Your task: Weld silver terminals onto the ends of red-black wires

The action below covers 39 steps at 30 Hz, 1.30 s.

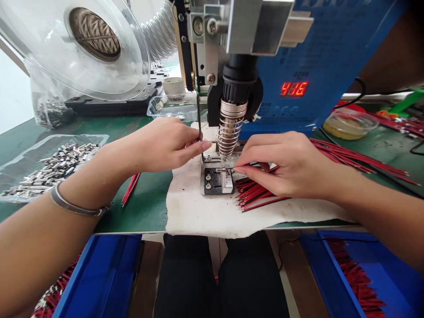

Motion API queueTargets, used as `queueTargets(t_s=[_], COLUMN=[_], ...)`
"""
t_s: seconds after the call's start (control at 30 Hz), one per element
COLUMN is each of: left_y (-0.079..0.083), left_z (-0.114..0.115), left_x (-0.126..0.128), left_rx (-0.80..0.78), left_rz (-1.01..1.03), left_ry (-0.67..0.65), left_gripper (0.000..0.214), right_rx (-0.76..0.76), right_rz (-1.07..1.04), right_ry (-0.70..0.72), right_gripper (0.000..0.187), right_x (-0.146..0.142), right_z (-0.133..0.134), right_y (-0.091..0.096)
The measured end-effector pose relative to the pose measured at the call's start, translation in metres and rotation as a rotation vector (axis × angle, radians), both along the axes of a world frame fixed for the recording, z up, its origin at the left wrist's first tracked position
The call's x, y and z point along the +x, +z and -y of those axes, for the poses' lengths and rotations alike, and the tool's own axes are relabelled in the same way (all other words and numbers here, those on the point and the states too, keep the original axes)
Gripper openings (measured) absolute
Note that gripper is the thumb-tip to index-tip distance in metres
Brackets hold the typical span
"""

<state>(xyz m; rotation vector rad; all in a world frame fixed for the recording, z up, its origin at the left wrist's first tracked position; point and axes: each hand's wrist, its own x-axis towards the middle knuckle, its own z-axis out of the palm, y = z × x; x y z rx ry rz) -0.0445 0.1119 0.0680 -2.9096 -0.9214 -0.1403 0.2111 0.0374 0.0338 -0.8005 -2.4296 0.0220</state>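
My right hand (281,163) pinches a thin wire between thumb and forefinger. Its end reaches a small metal cylinder (221,169) on the fixture (215,182), under the spring-wrapped soldering iron (231,126). Beside the machine's thin upright rod (199,115), my left hand (175,143) has its fingers curled in and its thumb pointing right. What it holds, if anything, is hidden. A bundle of red and black wires (253,194) lies under my right hand on a white cloth (198,216). A few more red wires (130,190) rest below my left wrist.
A clear tray (102,138) of small metal cylinders stands at left. The blue machine (288,57) shows 416 in red digits. A fume hood (132,53) hangs upper left. More red wires (361,159) lie at right. Blue bins (109,274) sit below the table edge.
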Motion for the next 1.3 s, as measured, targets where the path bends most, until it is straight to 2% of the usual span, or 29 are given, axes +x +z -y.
queueTargets(t_s=[0.33,0.77,1.3], left_y=[0.0014,0.0053,0.0022], left_z=[0.0013,0.0038,0.0006], left_x=[0.0031,0.0052,0.0019], left_rx=[-0.039,-0.053,-0.025], left_rz=[-0.016,-0.031,-0.018], left_ry=[0.042,0.04,0.016], left_gripper=[0.043,0.038,0.042], right_rx=[-0.081,0.238,0.258], right_rz=[-0.068,-0.049,-0.071], right_ry=[0.036,-0.015,-0.039], right_gripper=[0.013,0.012,0.015], right_x=[-0.0045,-0.0024,-0.0039], right_z=[0.0012,0.0036,0.0054], right_y=[0.0042,0.0011,0.0037])
